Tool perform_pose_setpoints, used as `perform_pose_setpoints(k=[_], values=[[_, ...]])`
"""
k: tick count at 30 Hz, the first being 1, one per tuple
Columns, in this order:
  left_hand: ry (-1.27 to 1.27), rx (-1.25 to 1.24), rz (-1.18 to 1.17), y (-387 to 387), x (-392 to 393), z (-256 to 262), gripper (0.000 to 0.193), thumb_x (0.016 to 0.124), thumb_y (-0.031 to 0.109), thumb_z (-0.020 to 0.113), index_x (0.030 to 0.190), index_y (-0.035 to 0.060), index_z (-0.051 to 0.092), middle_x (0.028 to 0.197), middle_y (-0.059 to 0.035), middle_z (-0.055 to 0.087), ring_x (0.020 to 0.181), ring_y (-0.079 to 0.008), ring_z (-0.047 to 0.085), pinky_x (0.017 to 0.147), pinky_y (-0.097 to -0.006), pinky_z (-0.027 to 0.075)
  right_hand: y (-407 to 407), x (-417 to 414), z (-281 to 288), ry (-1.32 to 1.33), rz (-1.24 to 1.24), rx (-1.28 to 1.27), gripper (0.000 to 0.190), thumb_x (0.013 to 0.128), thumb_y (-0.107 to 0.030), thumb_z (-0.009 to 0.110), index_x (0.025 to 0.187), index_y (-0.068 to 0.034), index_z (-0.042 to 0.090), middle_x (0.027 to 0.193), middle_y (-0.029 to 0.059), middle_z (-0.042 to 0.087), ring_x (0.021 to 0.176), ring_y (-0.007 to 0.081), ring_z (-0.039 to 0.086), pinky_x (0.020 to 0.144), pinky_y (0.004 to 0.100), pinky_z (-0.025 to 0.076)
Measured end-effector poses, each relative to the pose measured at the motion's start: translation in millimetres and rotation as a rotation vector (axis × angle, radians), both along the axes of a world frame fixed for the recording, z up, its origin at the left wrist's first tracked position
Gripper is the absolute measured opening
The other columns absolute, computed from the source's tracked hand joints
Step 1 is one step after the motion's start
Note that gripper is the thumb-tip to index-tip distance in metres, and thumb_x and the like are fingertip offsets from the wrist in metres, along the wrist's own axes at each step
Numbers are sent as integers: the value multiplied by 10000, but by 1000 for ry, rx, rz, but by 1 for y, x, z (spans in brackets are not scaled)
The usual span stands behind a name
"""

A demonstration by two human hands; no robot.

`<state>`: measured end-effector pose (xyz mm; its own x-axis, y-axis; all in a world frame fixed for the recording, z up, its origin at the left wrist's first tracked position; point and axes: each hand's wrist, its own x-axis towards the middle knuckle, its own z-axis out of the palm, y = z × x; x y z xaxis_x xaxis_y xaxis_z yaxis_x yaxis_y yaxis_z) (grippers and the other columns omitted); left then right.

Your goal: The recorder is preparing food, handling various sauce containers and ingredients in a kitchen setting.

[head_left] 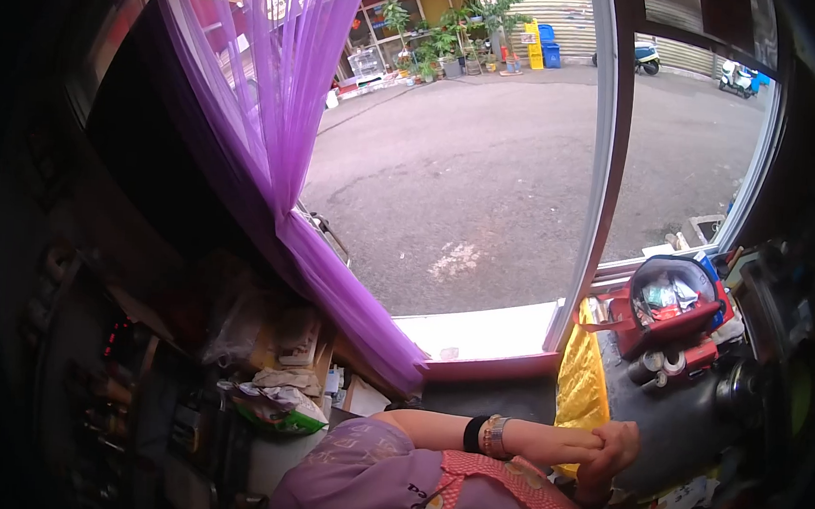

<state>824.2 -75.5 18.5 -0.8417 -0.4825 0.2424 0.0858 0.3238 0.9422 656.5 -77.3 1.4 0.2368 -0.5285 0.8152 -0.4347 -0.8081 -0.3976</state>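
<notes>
My left hand (574, 444) reaches across my body to the right, its fingers meeting my right hand (613, 455). The right hand's fingers fold around the left fingertips. No object shows in either hand, though the inner palms are hidden. On the left wrist are a metal-banded watch (496, 436), a beaded bracelet (487, 438) and a black band (473, 433). A purple top (359, 475) and a pink checked apron (506, 474) cover my body. Behind the hands hangs a shiny yellow cloth (582, 377).
A dark tabletop (677, 418) at right carries a red bag with a clear front (674, 299) and rolls of tape (672, 362). A tied purple curtain (290, 177) hangs beside an open doorway onto pavement (453, 187). A green-and-white plastic bag (286, 411) sits on the left.
</notes>
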Motion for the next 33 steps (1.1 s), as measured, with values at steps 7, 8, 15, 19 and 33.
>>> perform_pose_setpoints(k=[7,8,15,19,33], values=[[171,-11,307,-6,0,28,205,1008,241,524,1058,45,489,1189,-151,506,1171,-287,486,1032,-397,386,-6,-33,-11,-203,-95,719,279,953,-168,479,748,16,529,729,135,540,650,283,537,627,405,431],[171,-10,304,-7,-2,27,205,1008,241,524,1058,45,489,1189,-151,506,1171,-287,486,1032,-397,386,-5,-26,-1,-204,-98,720,279,953,-168,479,748,16,529,729,135,540,650,283,537,627,405,431],[136,122,242,-6,-10,13,261,1031,275,502,942,45,418,1181,-162,468,1091,-284,478,992,-387,389,11,-30,29,-108,380,639,289,892,-217,551,748,17,643,738,158,644,676,314,618,635,398,458],[226,-58,296,-6,-13,-3,372,1086,386,375,1032,27,453,1166,-147,473,1026,-239,472,979,-352,386,12,-24,46,-42,577,676,268,875,-233,591,766,-12,696,789,154,689,747,321,685,670,393,496],[21,14,332,-1,-4,-2,224,1019,150,467,1197,17,496,1175,-188,554,1111,-347,552,985,-407,434,-1,4,22,-6,230,243,369,968,-268,446,1169,7,589,1164,221,610,1072,423,582,995,534,436]])
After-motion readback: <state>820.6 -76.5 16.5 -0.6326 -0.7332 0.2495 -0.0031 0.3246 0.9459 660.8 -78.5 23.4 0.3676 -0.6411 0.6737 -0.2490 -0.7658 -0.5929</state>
